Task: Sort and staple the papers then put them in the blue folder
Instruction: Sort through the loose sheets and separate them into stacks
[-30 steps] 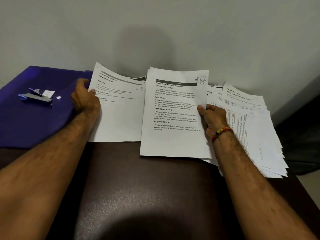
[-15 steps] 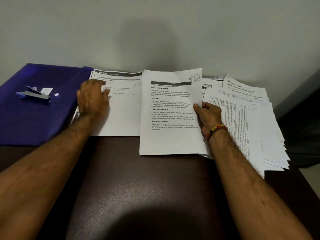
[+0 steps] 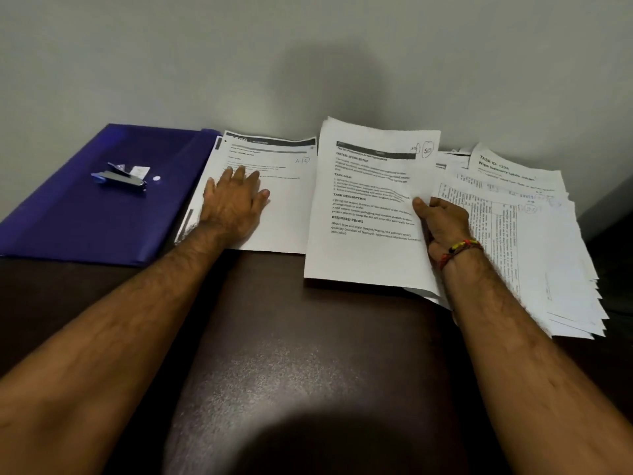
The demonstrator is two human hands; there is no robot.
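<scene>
A person's two bare forearms reach across a dark brown table (image 3: pixel 291 354) toward printed papers laid along a grey wall (image 3: pixel 308 63). Taking the middle printed sheet (image 3: pixel 370 207) as the landmark, headed "INITIAL SCENE SETUP": the right hand (image 3: pixel 442 228) grips its right edge, thumb on top of the page and the other fingers curled underneath, pinching it so the sheet lifts slightly off the table. A red, yellow and black beaded bracelet (image 3: pixel 460 250) circles that wrist. Just right of the sheet, a loose fanned pile of papers (image 3: pixel 548 255) spreads to the table's edge, its topmost pages showing a printed table and a "TASK ID" heading. Just left of the sheet, the left hand (image 3: pixel 234 200) lies palm down on a second stack of papers (image 3: pixel 284 200), fingers straight and slightly spread, pressing it flat; the landmark sheet overlaps that stack's right edge. Farther left, touching the stack, the blue folder (image 3: pixel 85 217) lies closed on the table. On the folder rests a blue stapler (image 3: pixel 118 178), with a small white slip and a white dot beside it.
</scene>
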